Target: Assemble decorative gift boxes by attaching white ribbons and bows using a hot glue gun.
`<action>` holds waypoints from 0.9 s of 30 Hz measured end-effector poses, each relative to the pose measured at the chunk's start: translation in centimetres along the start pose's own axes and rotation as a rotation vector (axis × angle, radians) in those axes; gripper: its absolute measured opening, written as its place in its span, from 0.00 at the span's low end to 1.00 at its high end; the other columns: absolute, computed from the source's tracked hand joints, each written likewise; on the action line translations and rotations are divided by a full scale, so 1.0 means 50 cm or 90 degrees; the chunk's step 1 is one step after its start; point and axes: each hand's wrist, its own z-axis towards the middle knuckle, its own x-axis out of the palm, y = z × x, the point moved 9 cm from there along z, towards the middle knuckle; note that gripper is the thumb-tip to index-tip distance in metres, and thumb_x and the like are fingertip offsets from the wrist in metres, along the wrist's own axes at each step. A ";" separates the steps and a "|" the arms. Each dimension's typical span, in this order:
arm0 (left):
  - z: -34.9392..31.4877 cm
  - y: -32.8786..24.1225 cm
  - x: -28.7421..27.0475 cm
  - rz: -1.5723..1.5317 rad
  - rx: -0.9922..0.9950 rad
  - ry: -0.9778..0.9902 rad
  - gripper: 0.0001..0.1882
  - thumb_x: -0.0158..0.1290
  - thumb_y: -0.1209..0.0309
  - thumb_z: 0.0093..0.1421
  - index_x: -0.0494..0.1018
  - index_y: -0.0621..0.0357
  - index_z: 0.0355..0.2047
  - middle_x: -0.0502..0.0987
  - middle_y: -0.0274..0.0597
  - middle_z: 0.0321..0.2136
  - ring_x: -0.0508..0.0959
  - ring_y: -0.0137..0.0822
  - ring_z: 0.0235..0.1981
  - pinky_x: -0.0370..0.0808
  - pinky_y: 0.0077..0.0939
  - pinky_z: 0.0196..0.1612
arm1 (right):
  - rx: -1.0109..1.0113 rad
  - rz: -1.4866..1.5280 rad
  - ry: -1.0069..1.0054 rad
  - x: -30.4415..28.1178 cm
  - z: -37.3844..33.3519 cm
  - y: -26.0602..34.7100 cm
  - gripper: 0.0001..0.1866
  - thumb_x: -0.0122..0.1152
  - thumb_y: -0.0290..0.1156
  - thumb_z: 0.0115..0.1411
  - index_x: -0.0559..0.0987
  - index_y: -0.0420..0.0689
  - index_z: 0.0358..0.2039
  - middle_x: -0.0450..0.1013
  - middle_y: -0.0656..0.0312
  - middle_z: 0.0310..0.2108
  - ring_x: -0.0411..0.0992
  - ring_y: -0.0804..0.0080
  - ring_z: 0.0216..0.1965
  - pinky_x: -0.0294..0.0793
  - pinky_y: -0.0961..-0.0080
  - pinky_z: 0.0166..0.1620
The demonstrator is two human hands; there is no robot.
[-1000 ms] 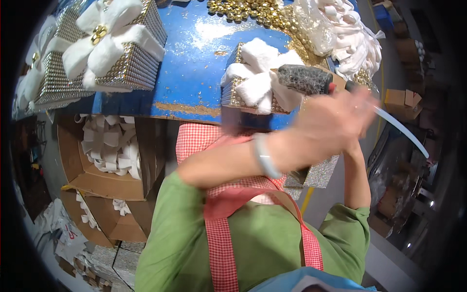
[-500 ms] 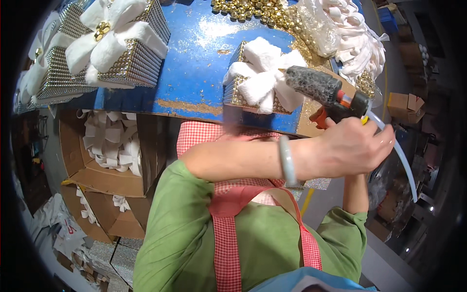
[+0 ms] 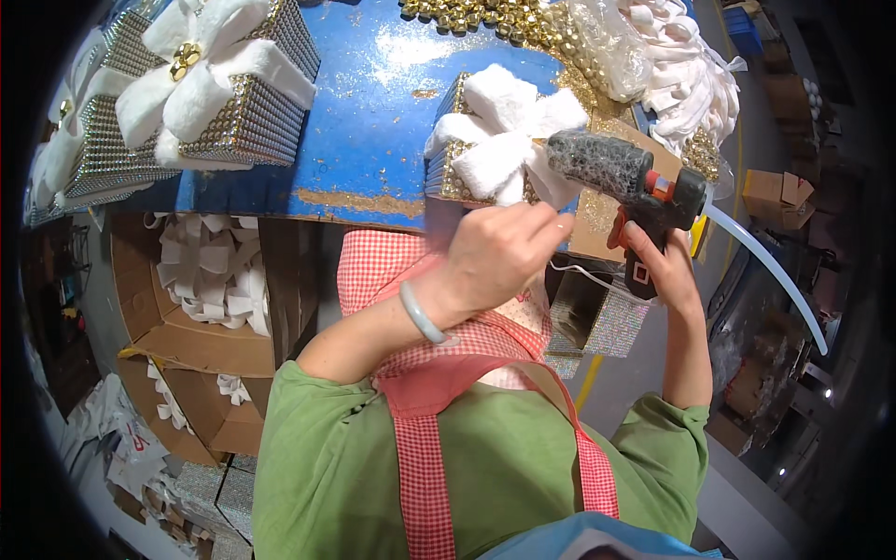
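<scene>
My right hand [image 3: 665,266] is wrapped round the handle of a black hot glue gun [image 3: 597,161] with an orange-red trigger. A long translucent glue stick [image 3: 765,271] sticks out of its back end. The gun's nozzle meets the middle of a white fluffy bow [image 3: 499,173] on a small rhinestone-covered box [image 3: 446,168]. Just in front of that box is my left hand [image 3: 509,247], its fingers closed in a pinch. Whatever they hold, if anything, is too small to make out. A pale bangle circles my left wrist.
Larger studded boxes [image 3: 271,112] with white bows stand at the left of the blue table [image 3: 359,131]. Gold beads [image 3: 485,14], a clear plastic bag [image 3: 611,51] and a heap of white bows [image 3: 686,79] lie at the back. Below left, cardboard boxes [image 3: 187,347] hold more white bows.
My left hand has moved from the back of the glue gun leftward to the front of the small box. The glue stick's free end has shifted outward.
</scene>
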 end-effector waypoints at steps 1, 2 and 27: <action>-0.005 0.012 -0.005 0.005 -0.026 0.006 0.09 0.55 0.76 0.50 0.75 0.59 0.34 0.76 0.39 0.25 0.77 0.37 0.23 0.74 0.28 0.25 | 0.000 0.000 0.000 -0.002 -0.001 0.000 0.16 0.60 0.36 0.58 0.72 0.36 0.39 0.73 0.61 0.27 0.72 0.75 0.30 0.71 0.78 0.35; -0.011 0.023 -0.007 0.009 -0.053 0.011 0.09 0.55 0.76 0.51 0.75 0.59 0.34 0.76 0.39 0.25 0.77 0.38 0.24 0.74 0.29 0.25 | 0.024 -0.008 0.016 0.000 -0.003 -0.008 0.17 0.60 0.36 0.58 0.72 0.36 0.40 0.73 0.61 0.27 0.72 0.76 0.30 0.71 0.79 0.34; -0.054 0.040 -0.027 0.011 -0.096 0.076 0.13 0.56 0.82 0.51 0.75 0.59 0.38 0.77 0.44 0.27 0.78 0.42 0.26 0.73 0.29 0.27 | 0.066 0.589 -0.220 -0.046 -0.094 -0.335 0.21 0.50 0.43 0.64 0.69 0.38 0.49 0.72 0.49 0.45 0.75 0.62 0.44 0.80 0.76 0.38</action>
